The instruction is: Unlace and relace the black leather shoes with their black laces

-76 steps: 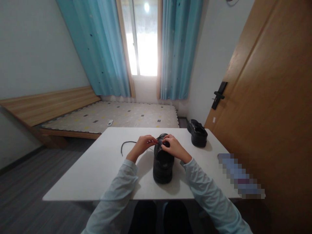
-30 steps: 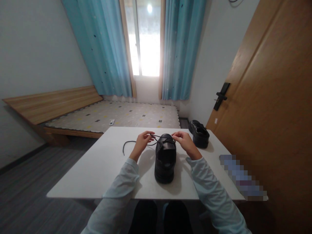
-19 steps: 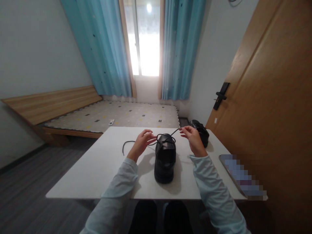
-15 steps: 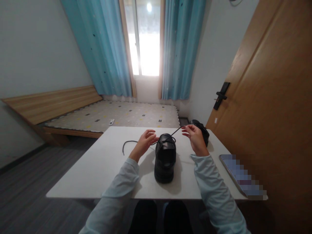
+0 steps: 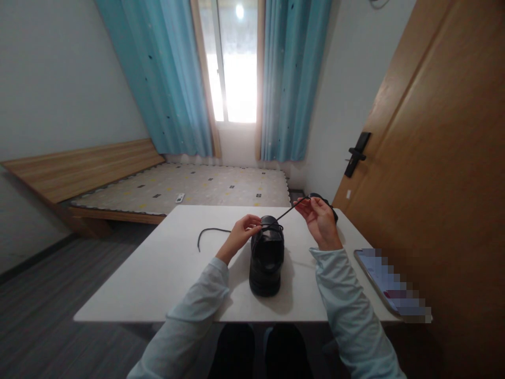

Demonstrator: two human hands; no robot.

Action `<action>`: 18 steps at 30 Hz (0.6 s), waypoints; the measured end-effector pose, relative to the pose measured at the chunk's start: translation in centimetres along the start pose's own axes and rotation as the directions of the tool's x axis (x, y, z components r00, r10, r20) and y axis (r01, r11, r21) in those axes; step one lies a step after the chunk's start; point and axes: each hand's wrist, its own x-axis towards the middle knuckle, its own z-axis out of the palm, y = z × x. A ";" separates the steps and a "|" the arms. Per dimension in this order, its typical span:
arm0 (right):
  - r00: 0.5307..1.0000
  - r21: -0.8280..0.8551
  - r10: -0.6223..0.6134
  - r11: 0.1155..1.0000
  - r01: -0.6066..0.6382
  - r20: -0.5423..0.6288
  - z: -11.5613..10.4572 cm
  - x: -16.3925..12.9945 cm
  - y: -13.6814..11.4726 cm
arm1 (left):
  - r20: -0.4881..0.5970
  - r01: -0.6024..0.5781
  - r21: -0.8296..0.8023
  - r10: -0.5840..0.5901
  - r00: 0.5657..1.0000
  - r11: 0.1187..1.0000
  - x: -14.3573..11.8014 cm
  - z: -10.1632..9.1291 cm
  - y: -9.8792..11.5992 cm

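A black shoe (image 5: 266,279) stands on the white table, its heel towards me and its toe pointing away. My right hand (image 5: 319,218) is closed in a pinch on a black shoelace (image 5: 290,208), which runs taut from the shoe's lacing up to the right. At the left of the lacing, my left hand (image 5: 242,234) has thumb and fingers pinched together on the lace. Another lace end (image 5: 205,230) lies curved on the table to the left. Behind my right hand a second black shoe (image 5: 335,215) is partly hidden.
The white table (image 5: 158,279) spans the space before me. A tablet-like device (image 5: 379,284), partly pixelated, lies at its right edge. Beyond stands a bed (image 5: 197,184) with a small white remote-like object (image 5: 180,198). A wooden door (image 5: 426,173) is close on the right.
My right hand has moved slightly up and right, drawing the lace out further. My left hand has shifted right onto the lacing, and its fingers have closed.
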 end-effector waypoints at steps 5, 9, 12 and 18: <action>0.999 0.041 -0.016 0.999 0.018 -0.040 -0.6 0.5 0.0 | -0.004 -0.062 0.070 0.062 0.998 0.996 0.1 -0.1 -0.5; 0.999 0.109 0.022 0.994 -0.017 -0.044 -0.8 0.6 -0.1 | 0.055 -0.143 0.213 0.134 0.989 0.967 -0.3 0.1 0.2; 0.999 0.101 0.044 0.994 -0.042 -0.015 -0.7 0.5 -0.2 | 0.110 -0.205 0.274 0.181 0.977 0.940 -0.7 0.4 0.9; 0.999 0.015 0.029 0.999 -0.029 0.019 -0.2 0.1 -0.7 | 0.188 -0.207 0.270 0.159 0.969 0.940 -1.1 0.7 1.1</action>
